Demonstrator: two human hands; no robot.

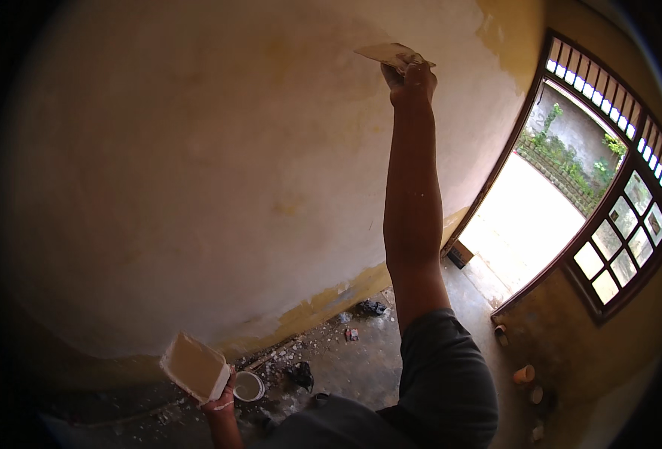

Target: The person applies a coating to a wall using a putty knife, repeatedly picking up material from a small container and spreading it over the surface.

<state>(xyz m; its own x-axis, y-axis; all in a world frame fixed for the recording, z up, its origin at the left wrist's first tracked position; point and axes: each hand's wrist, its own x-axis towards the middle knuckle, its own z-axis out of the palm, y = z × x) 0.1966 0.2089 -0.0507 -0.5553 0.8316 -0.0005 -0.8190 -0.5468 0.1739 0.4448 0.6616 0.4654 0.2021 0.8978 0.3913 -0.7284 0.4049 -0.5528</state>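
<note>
Head view: right arm stretched nearly straight up and away, elbow barely bent, right hand (pixel 409 75) high at the wall. Fingers closed around a thin flat spreader (pixel 383 52), blade pointing left; whether its edge touches the plaster, cannot tell. Left hand (pixel 222 400) low, gripping the near right side of a pale rectangular tub (pixel 220 383), tilted; some fingers hidden. Wall (pixel 234 187) whitish, patchy, yellow showing at upper right and along the base. Floor (pixel 368 352) grey, littered with crumbs; white bucket (pixel 261 391) beside the left hand. Bright open doorway (pixel 529 224) at right.
</note>
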